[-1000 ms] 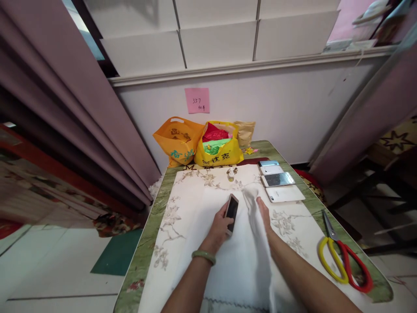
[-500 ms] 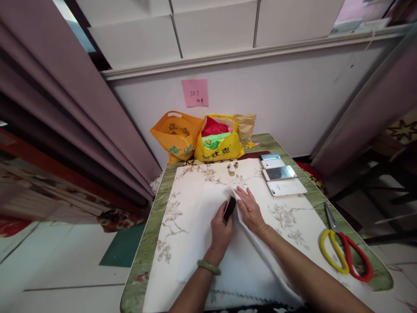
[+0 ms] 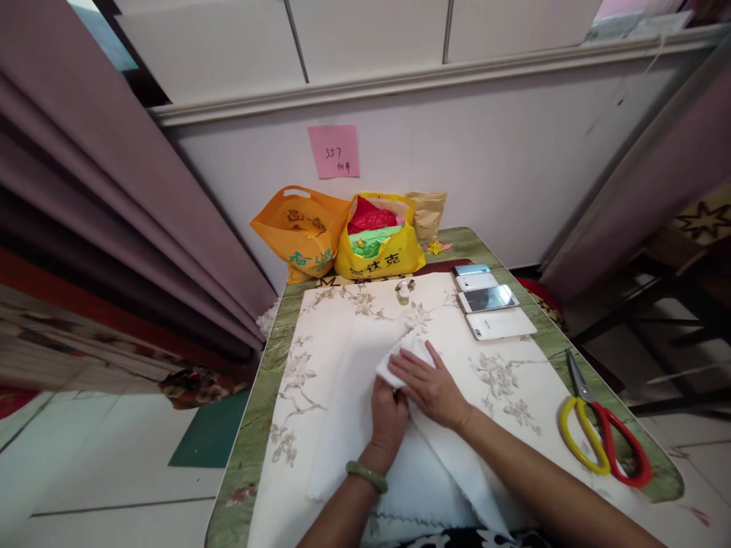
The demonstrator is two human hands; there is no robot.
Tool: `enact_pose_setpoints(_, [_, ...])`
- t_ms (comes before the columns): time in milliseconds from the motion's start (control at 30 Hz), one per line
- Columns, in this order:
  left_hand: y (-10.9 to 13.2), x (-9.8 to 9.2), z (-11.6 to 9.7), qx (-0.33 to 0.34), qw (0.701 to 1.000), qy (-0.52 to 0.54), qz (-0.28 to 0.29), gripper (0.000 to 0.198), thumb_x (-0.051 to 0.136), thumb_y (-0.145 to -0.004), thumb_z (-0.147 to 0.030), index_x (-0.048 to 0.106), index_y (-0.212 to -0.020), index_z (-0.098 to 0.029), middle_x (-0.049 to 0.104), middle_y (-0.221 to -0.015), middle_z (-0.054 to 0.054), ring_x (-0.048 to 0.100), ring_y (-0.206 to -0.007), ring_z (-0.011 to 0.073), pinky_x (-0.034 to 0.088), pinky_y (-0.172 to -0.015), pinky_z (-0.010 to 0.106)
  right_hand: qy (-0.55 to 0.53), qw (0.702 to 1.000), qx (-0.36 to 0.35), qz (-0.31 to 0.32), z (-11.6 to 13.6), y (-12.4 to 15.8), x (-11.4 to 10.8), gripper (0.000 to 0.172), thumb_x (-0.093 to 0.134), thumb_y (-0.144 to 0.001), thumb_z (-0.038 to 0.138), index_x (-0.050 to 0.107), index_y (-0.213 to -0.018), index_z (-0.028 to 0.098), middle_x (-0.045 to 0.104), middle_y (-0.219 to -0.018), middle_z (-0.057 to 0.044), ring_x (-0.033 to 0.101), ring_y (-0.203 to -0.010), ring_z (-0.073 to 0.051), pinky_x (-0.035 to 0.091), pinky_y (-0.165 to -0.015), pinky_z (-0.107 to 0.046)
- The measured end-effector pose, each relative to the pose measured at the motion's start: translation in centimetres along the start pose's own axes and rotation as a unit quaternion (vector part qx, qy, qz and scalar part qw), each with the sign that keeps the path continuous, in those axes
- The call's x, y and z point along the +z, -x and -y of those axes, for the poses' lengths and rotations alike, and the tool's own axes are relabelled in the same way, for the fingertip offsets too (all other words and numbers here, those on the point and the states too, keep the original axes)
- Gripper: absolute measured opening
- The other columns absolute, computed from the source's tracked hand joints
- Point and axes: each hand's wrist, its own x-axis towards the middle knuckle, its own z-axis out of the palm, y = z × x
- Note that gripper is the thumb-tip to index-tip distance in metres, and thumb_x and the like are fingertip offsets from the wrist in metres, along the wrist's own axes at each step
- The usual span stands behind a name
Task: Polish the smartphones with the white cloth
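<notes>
A white cloth (image 3: 348,441) with a zigzag-cut edge lies on the table in front of me, its right side folded over toward the left. My left hand (image 3: 389,415) is closed, with its fingertips under the folded flap (image 3: 408,354). The dark phone it held a moment ago is now covered by this flap and the hands. On top of the flap rests my right hand (image 3: 434,388), palm down, fingers stretched out and pressing the cloth. A green bangle (image 3: 366,477) circles my left wrist.
Several phones (image 3: 501,323) lie at the back right. Scissors (image 3: 599,438) with yellow and red handles lie at the right edge. At the back stand an orange bag (image 3: 302,224), a yellow bag (image 3: 388,255) and a brown paper pouch (image 3: 427,215). A small bottle (image 3: 404,293) stands behind the cloth.
The cloth's right side has been folded leftward over the dark phone, hiding it. My right hand has moved from beside the cloth edge to lying flat on the flap.
</notes>
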Motion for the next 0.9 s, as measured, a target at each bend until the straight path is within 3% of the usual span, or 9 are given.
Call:
enact_pose_setpoints(100, [0.0, 0.2, -0.4, 0.021, 0.999, -0.014, 0.033, 0.031, 0.066, -0.074, -0.018, 0.069, -0.104, -0.025, 0.062, -0.123, 0.009, 0.043, -0.128, 0.0284, 0.023, -0.115, 0.041, 0.02, 0.995, 0.087, -0.036, -2.2, -0.8, -0.2, 0.045, 0.035, -0.1, 0.026, 0.033, -0.145, 0.028, 0.047, -0.143, -0.003, 0.035, -0.137, -0.022, 0.006, -0.115, -0.059])
enact_pose_setpoints(167, [0.0, 0.2, -0.5, 0.027, 0.998, -0.028, 0.05, 0.031, 0.066, -0.075, -0.02, 0.069, -0.106, -0.026, 0.061, -0.124, 0.009, 0.042, -0.128, 0.0288, 0.02, -0.116, 0.043, 0.023, 0.991, 0.118, -0.058, -2.3, -0.9, -0.2, 0.045, 0.035, -0.1, 0.026, 0.036, -0.144, 0.027, 0.049, -0.142, -0.004, 0.033, -0.138, -0.023, 0.007, -0.115, -0.06])
enact_pose_setpoints(367, [-0.2, 0.0, 0.2, 0.015, 0.999, -0.043, 0.008, 0.02, 0.067, -0.071, -0.016, 0.071, -0.09, -0.022, 0.065, -0.107, 0.011, 0.047, -0.12, 0.0327, 0.028, -0.111, 0.045, -0.022, 1.0, 0.001, 0.004, -0.1, 0.1, 0.2, 0.049, 0.036, -0.099, 0.025, 0.029, -0.147, 0.027, 0.046, -0.143, -0.005, 0.035, -0.138, -0.021, 0.007, -0.116, -0.056])
enact_pose_setpoints(567, [-0.1, 0.2, -0.3, 0.068, 0.993, -0.09, 0.03, 0.033, 0.065, -0.078, -0.022, 0.068, -0.11, -0.024, 0.064, -0.114, 0.01, 0.05, -0.116, 0.0289, 0.026, -0.112, 0.041, 0.012, 0.985, 0.156, -0.078, -1.8, -1.3, 0.5, 0.044, 0.032, -0.1, 0.028, 0.036, -0.144, 0.029, 0.049, -0.141, -0.004, 0.033, -0.138, -0.023, 0.006, -0.114, -0.061])
enact_pose_setpoints(633, [-0.1, 0.0, 0.0, 0.073, 0.99, -0.115, 0.025, 0.027, 0.064, -0.078, -0.021, 0.07, -0.104, -0.023, 0.065, -0.109, 0.011, 0.051, -0.111, 0.0297, 0.028, -0.11, 0.042, 0.006, 0.99, 0.125, -0.066, -1.0, -1.0, 0.6, 0.045, 0.033, -0.1, 0.027, 0.035, -0.145, 0.028, 0.047, -0.143, -0.004, 0.03, -0.14, -0.023, 0.004, -0.114, -0.061])
enact_pose_setpoints(700, [-0.2, -0.1, 0.3, 0.062, 0.99, -0.129, 0.021, 0.019, 0.065, -0.076, -0.021, 0.071, -0.093, -0.023, 0.065, -0.103, 0.011, 0.052, -0.109, 0.031, 0.03, -0.109, 0.045, -0.013, 0.999, 0.047, -0.022, -0.3, -0.4, 0.7, 0.047, 0.034, -0.099, 0.028, 0.032, -0.146, 0.029, 0.046, -0.144, -0.003, 0.03, -0.14, -0.022, 0.004, -0.116, -0.058])
enact_pose_setpoints(767, [-0.2, -0.1, 0.5, 0.049, 0.991, -0.124, 0.03, 0.017, 0.066, -0.076, -0.023, 0.071, -0.092, -0.023, 0.064, -0.106, 0.011, 0.05, -0.114, 0.0319, 0.028, -0.11, 0.046, -0.024, 0.999, 0.027, -0.004, -0.5, 0.0, 0.6, 0.046, 0.034, -0.1, 0.029, 0.031, -0.146, 0.031, 0.046, -0.144, -0.002, 0.032, -0.139, -0.021, 0.003, -0.116, -0.057])
enact_pose_setpoints(900, [-0.2, 0.1, -0.1, 0.042, 0.994, -0.091, 0.045, 0.03, 0.066, -0.078, -0.029, 0.068, -0.108, -0.026, 0.062, -0.12, 0.009, 0.046, -0.122, 0.0294, 0.022, -0.114, 0.044, -0.052, 0.987, 0.146, -0.043, -3.2, -0.8, 0.6, 0.043, 0.03, -0.101, 0.033, 0.039, -0.142, 0.031, 0.046, -0.144, -0.002, 0.032, -0.139, -0.021, 0.007, -0.115, -0.058])
